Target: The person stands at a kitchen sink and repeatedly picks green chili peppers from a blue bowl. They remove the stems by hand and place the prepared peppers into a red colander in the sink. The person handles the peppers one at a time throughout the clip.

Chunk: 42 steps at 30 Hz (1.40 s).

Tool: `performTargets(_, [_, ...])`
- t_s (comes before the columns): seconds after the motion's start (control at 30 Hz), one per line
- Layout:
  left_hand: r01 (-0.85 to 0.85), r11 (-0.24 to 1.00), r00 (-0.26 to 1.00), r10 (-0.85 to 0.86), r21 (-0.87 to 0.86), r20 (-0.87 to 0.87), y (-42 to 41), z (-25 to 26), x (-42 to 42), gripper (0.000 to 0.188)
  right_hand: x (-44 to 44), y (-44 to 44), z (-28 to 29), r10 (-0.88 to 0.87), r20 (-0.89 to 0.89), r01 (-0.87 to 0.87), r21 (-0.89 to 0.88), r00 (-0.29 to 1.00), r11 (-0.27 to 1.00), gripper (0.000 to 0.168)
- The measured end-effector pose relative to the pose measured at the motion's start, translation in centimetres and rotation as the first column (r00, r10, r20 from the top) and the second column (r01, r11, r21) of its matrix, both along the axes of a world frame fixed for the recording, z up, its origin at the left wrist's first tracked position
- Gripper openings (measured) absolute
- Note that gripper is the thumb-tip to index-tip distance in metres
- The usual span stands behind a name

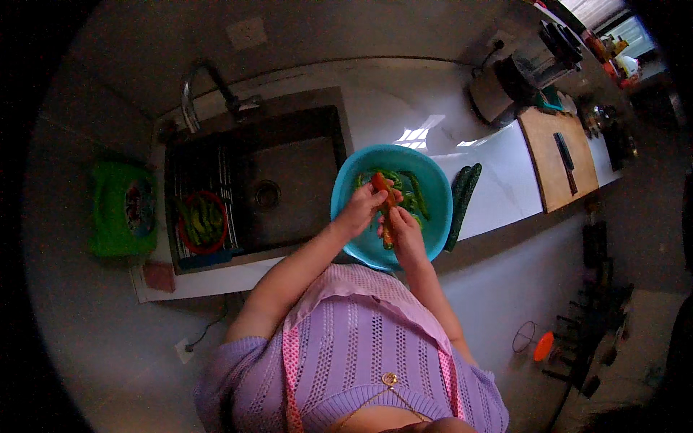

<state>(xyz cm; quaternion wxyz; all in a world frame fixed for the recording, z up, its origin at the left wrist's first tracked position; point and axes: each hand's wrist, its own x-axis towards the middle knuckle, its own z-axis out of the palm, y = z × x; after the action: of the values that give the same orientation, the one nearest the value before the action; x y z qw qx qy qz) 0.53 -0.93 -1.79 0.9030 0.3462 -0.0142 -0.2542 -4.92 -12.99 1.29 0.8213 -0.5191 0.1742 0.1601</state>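
Above a turquoise plastic basin (338,216), both my hands grip one long orange-red pepper (381,181), which shows some green toward its lower end. My left hand (364,210) has its upper part, thumb lying along it. Lower down, my right hand (406,234) closes around the other part. My fingers hide much of its middle. Several long green peppers (416,195) lie in the basin below and beyond my hands. Two dark green cucumbers (463,195) rest on the white countertop against the basin's right side.
Left is a dark sink (295,178) with a faucet (189,103) and a red basket (201,251) of green peppers on a rack. To the right are a wooden cutting board (549,162) bearing a knife (564,157), and a blender (503,89). A green container (111,211) stands far left.
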Motion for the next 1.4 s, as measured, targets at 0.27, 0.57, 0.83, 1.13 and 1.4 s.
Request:
performTargets(0.27, [0.097, 0.987, 0.993, -0.105, 0.128, 0.055, 0.2, 0.1, -0.1, 0.029, 0.8, -0.5, -0.2, 0.057, -0.11, -0.066, -0.074, 0.992, 0.995, 0.033])
performTargets(0.57, [-0.004, 1.0, 1.0, 0.004, 0.02, 0.02, 0.1, 0.1, -0.3, 0.024, 1.1, -0.4, -0.4, 0.075, -0.042, -0.076, -0.025, 0.996, 0.997, 0.029])
performTargets(0.83, [-0.016, 0.994, 0.993, 0.003, -0.104, -0.115, 0.8, -0.3, 0.2, 0.03, 0.5, -0.5, -0.2, 0.103, 0.031, -0.107, 0.169, 0.994, 0.98, 0.037])
performTargets(1.13, [-0.007, 0.999, 0.998, 0.004, -0.038, -0.07, 0.6, 0.9, 0.0, 0.035, 0.2, -0.8, 0.6, 0.142, 0.206, -0.08, -0.283, 0.968, 0.956, 0.043])
performTargets(1.4, [-0.031, 0.974, 0.979, -0.015, 0.225, 0.202, -0.1, 1.6, -0.7, 0.034, 0.2, 0.2, -0.1, 0.071, 0.264, 0.066, -0.475, 0.962, 0.878, 0.041])
